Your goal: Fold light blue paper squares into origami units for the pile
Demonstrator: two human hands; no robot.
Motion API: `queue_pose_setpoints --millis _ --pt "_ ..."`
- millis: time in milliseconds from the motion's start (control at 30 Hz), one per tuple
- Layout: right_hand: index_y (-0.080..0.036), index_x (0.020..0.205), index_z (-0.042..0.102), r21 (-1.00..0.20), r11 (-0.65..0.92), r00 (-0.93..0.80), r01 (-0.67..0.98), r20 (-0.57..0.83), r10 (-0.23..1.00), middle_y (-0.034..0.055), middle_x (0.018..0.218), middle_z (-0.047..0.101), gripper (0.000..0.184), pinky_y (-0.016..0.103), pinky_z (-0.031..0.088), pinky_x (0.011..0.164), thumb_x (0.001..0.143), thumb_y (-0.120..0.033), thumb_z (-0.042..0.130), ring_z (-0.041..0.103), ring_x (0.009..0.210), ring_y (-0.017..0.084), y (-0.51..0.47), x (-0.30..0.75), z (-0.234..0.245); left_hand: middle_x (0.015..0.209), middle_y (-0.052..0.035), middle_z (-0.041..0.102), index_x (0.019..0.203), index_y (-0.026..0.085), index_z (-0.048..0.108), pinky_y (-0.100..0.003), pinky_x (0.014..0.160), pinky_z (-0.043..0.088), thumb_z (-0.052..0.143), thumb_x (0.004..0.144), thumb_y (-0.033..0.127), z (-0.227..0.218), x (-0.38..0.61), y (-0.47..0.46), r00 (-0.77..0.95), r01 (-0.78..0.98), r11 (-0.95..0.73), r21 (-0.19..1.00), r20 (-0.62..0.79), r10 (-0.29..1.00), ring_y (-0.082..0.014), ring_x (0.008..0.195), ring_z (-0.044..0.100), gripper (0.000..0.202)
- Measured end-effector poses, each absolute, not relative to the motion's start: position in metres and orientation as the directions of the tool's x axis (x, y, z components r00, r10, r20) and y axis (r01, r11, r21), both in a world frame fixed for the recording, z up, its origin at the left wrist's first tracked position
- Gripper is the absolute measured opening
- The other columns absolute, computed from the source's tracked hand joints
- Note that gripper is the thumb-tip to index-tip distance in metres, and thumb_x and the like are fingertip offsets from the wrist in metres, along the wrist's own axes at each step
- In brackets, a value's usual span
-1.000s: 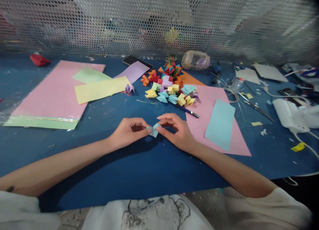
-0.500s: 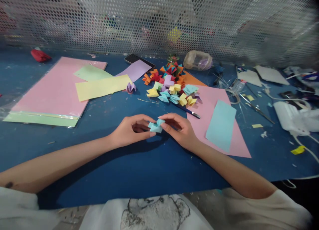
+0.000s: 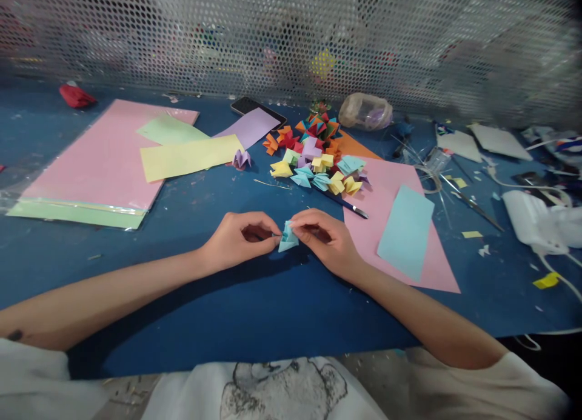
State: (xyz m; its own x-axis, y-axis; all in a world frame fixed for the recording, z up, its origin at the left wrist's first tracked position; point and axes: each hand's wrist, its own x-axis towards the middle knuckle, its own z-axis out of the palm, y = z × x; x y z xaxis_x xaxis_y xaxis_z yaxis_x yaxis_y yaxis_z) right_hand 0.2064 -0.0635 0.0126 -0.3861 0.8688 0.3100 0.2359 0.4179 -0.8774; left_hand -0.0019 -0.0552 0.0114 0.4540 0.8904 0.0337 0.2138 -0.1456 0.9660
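Between my two hands is a small light-blue folded paper piece (image 3: 288,237), held just above the blue table. My left hand (image 3: 240,238) pinches its left edge between thumb and fingertips. On the opposite side, the thumb and index finger of my right hand (image 3: 328,241) grip its upper right corner. Beyond them lies a heap of folded paper pieces (image 3: 322,160) in orange, red, purple, yellow, green and light blue. One purple folded piece (image 3: 241,159) sits apart, left of the heap.
Pink sheets in a clear sleeve (image 3: 104,159) lie at left, with a yellow strip (image 3: 191,157) overlapping them. A pen-like tool (image 3: 350,206) rests by the heap. Right of it, a light-blue strip (image 3: 406,232) covers part of a pink sheet (image 3: 439,268). Perforated mesh (image 3: 273,38) stands behind.
The light-blue folded piece has been turned in my fingers and now points downward. My left fingertips have closed into a tighter pinch on its edge. The view has shifted slightly.
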Motion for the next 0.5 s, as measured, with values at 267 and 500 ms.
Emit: queue_pose_setpoints --millis 267,500 --pt "-0.027 0.108 0.061 -0.931 0.328 -0.449 0.161 0.227 0.864 0.0052 0.109 0.056 0.030 0.031 0.057 0.077 0.079 -0.031 0.069 0.060 0.089 0.016 -0.0661 0.2049 0.0144 0.070 -0.0019 0.067 0.078 0.015 0.065 -0.018 0.057 0.051 0.068 0.074 0.028 0.0123 -0.0025 -0.0530 0.405 0.191 -0.075 0.979 -0.009 0.914 -0.0112 0.061 0.063 0.015" --pt "-0.026 0.103 0.058 -0.947 0.269 -0.336 0.176 0.199 0.921 0.0040 0.107 0.053 0.028 0.031 0.056 0.077 0.078 -0.030 0.070 0.060 0.090 0.016 -0.0680 0.2006 0.0084 0.081 -0.0046 0.071 0.087 0.013 0.068 -0.021 0.066 0.053 0.067 0.078 0.031 0.0120 -0.0018 -0.0517 0.461 0.057 0.008 0.998 -0.033 0.887 -0.0130 0.070 0.066 0.020"
